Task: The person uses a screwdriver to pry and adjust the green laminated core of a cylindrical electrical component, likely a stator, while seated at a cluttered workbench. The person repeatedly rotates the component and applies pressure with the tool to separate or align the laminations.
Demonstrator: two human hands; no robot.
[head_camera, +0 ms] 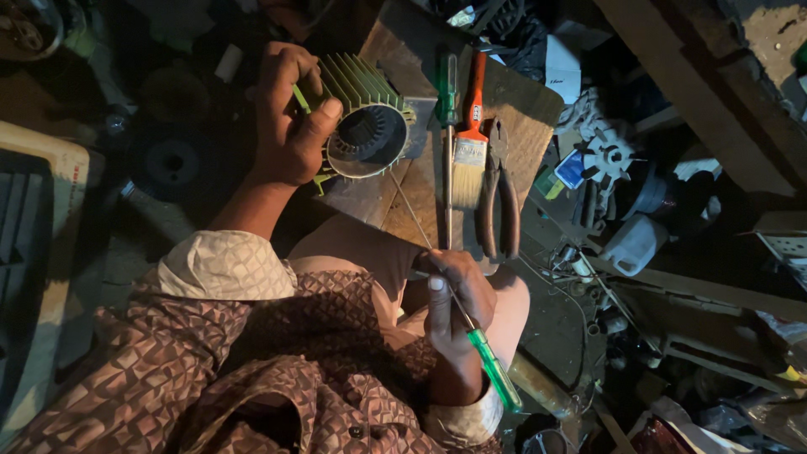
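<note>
L hand (290, 118) grips green finned metal motor housing (366, 113) | R hand (454, 294) clenched on green-handled long screwdriver (458, 307), tip twd housing | orange-handled paintbrush (471, 139), rusty pliers (500, 189) on wood board (530, 105) just beyond R hand

A worker in a brown shirt (277, 370) printed with a small geometric pattern (dark buttons down the front), its sleeves rolled back to show pale cuffs (225, 266), above light peach-coloured trousers (370, 252); both hands bare.

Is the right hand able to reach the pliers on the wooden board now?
Probably yes, though not freely: the right hand already grips a green-handled screwdriver. The pliers lie uncovered on the wooden board, just ahead.
</note>
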